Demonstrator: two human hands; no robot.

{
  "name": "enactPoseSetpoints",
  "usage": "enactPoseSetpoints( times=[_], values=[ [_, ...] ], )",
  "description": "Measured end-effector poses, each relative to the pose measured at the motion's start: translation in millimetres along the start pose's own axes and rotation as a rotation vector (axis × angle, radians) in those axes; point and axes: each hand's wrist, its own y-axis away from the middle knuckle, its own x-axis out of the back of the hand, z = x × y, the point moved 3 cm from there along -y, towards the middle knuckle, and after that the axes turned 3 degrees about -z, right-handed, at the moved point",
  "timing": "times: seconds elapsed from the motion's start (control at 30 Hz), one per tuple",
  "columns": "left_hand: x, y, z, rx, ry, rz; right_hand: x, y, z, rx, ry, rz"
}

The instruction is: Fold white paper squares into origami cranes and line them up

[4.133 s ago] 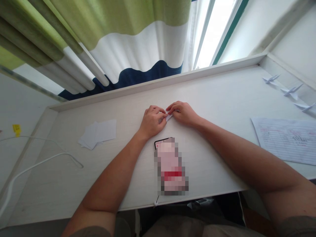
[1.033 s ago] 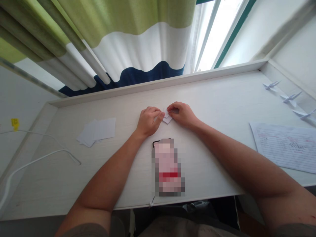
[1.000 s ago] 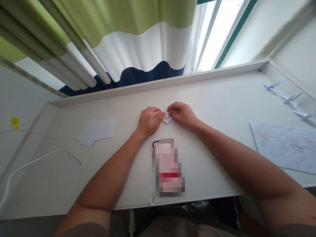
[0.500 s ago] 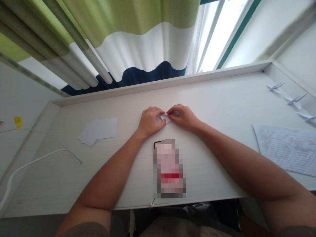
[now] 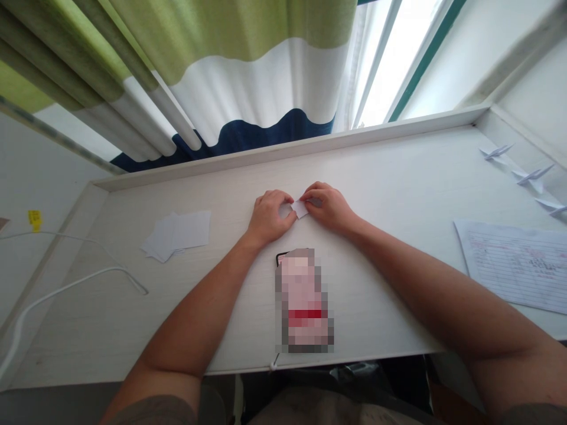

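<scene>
Between my two hands, over the white desk, is a small piece of folded white paper (image 5: 300, 209). My left hand (image 5: 272, 215) has its thumb and fingertips at the paper's left edge, curled in a loose pinch. My right hand (image 5: 328, 205) pinches the paper's upper right side between thumb and fingers. The fingertips hide part of the paper, so its exact folds cannot be made out. Just below my hands lies a phone (image 5: 303, 301) with a blurred-out screen.
Several loose white paper sheets (image 5: 188, 230) lie on the left. A white cable (image 5: 88, 277) crosses the left side. Folded paper figures (image 5: 496, 152) stand at the far right, above a lined written sheet (image 5: 518, 262). A raised ledge (image 5: 283, 151) runs along the back, below the curtain (image 5: 266, 77).
My right hand has lifted slightly up and away from my left. The small paper has turned and shows a flatter, squarer face.
</scene>
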Motion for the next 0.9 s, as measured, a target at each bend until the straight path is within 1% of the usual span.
enactPoseSetpoints(
  times=[0.27,0.43,0.53,0.7,0.9],
  values=[
    [0.3,1,-1,0.001,0.03,0.034,-3,1,2,0.003,0.049,0.019],
    [1.6,1,1,-0.002,0.026,0.007,-2,2,-1,0.054,0.049,0.022],
    [1.9,0,2,0.003,0.016,-0.006,-2,2,-4,0.078,0.046,-0.015],
    [1.7,1,2,-0.009,0.012,-0.025,1,4,-8,0.062,0.034,-0.064],
    [2.8,2,2,-0.011,-0.002,-0.07,3,6,-11,0.132,0.027,-0.139]
  ],
)
